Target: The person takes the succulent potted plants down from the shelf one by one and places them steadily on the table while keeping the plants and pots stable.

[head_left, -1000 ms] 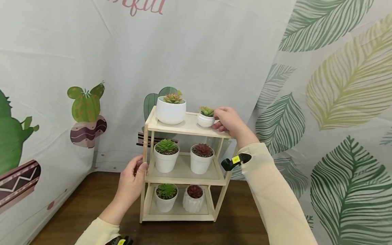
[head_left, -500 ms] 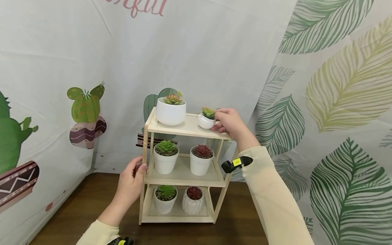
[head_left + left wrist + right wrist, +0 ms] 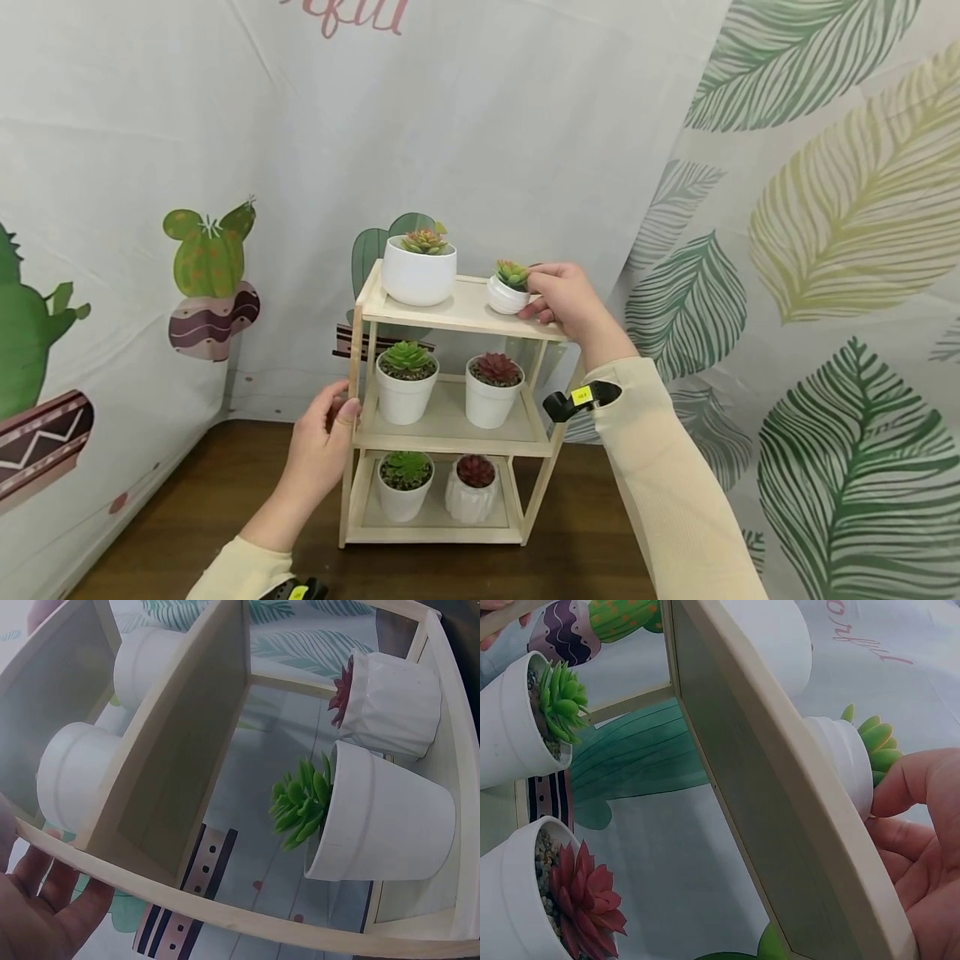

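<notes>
A small ribbed white pot with a green succulent is at the right of the top shelf, leaning slightly. My right hand pinches its right side at the rim between thumb and fingers, as the right wrist view also shows. My left hand holds the left post of the pale wooden three-tier plant shelf, thumb in front and fingers behind. A larger round white pot with a succulent stands at the top left.
The middle tier bears a green potted succulent and a red one. Below are another green pot and a fluted white pot with a red succulent. A printed cloth hangs behind the brown table.
The small pot has shifted slightly to the right and tilted a little, with my right hand on it. My left hand stays on the shelf post.
</notes>
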`<action>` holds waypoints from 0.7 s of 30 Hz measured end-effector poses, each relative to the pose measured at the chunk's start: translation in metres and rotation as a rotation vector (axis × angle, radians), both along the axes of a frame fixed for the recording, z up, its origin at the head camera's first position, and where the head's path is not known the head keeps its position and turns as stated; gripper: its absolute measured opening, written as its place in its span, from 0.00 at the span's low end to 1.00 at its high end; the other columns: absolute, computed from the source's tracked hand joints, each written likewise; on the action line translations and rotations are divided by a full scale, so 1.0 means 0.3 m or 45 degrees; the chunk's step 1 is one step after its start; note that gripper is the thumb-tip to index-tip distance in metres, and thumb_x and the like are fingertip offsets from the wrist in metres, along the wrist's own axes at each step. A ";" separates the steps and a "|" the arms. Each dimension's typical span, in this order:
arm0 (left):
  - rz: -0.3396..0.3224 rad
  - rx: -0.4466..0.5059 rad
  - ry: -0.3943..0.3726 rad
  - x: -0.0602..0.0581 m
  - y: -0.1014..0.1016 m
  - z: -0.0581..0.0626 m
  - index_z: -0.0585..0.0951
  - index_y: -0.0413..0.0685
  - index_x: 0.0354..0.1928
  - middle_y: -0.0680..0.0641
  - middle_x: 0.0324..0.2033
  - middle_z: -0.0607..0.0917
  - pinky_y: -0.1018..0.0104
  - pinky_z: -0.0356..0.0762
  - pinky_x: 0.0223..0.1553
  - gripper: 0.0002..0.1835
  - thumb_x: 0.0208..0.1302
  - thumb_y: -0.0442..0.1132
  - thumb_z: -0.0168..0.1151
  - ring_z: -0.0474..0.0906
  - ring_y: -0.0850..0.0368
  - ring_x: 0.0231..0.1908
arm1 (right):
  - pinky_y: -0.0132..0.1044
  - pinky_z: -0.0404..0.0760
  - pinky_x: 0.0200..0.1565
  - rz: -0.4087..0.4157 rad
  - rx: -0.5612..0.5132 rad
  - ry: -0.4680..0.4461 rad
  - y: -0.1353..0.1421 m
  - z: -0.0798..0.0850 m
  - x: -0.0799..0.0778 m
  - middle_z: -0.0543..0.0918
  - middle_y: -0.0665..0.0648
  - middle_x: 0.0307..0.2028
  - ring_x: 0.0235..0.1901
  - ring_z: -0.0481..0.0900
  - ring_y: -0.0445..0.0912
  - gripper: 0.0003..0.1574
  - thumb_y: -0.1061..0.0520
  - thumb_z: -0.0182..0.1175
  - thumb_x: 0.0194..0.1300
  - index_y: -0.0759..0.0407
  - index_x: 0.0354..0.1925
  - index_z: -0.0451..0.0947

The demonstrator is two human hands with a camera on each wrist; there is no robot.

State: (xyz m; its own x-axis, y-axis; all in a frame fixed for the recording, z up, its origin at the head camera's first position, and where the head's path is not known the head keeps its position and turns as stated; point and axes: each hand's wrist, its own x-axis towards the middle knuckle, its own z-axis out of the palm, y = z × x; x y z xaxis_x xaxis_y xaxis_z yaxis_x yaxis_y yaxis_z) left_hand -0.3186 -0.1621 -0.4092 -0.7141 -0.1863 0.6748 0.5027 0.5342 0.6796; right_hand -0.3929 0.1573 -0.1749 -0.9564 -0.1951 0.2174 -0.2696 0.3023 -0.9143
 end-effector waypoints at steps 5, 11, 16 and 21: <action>-0.023 0.004 -0.009 0.005 0.000 0.007 0.75 0.38 0.65 0.41 0.39 0.87 0.74 0.75 0.37 0.20 0.80 0.42 0.52 0.76 0.71 0.36 | 0.27 0.73 0.19 -0.001 0.003 0.005 0.002 -0.001 0.001 0.79 0.68 0.64 0.20 0.84 0.40 0.31 0.61 0.49 0.69 0.63 0.68 0.74; -0.043 0.025 -0.001 0.007 0.001 0.011 0.75 0.38 0.64 0.40 0.39 0.87 0.73 0.75 0.36 0.19 0.80 0.41 0.52 0.76 0.71 0.36 | 0.27 0.73 0.19 -0.011 0.000 0.009 0.000 0.001 0.005 0.79 0.67 0.64 0.20 0.84 0.40 0.30 0.61 0.49 0.69 0.63 0.67 0.75; -0.054 0.016 -0.013 0.005 -0.004 0.010 0.75 0.39 0.64 0.41 0.39 0.87 0.73 0.75 0.36 0.19 0.80 0.42 0.52 0.76 0.71 0.36 | 0.27 0.73 0.19 -0.014 -0.006 0.008 0.000 0.000 0.005 0.80 0.67 0.63 0.19 0.84 0.40 0.30 0.61 0.49 0.68 0.63 0.67 0.75; -0.054 0.045 -0.029 0.001 -0.012 0.008 0.78 0.42 0.62 0.42 0.38 0.87 0.73 0.75 0.35 0.18 0.79 0.43 0.55 0.77 0.71 0.34 | 0.27 0.73 0.18 -0.013 -0.010 0.008 0.001 -0.002 0.004 0.80 0.68 0.62 0.19 0.84 0.40 0.30 0.61 0.49 0.68 0.63 0.66 0.76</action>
